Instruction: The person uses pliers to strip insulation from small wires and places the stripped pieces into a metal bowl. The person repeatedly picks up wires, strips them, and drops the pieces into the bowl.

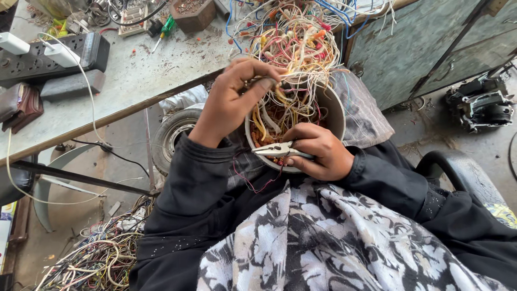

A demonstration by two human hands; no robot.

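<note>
Workshop: dusty grey surface at upper left carrying a power strip and screwdriver; scrap wire heap on the floor. Bowl on the lap, packed with a wire tangle rising above its rim. Left hand: wrist bent, fingers pinched shut on several wires. Right hand: clasped round pliers at the near rim, tips pointing left. Risk: a hard pull could likely tip the bowl or nick a finger.
</note>
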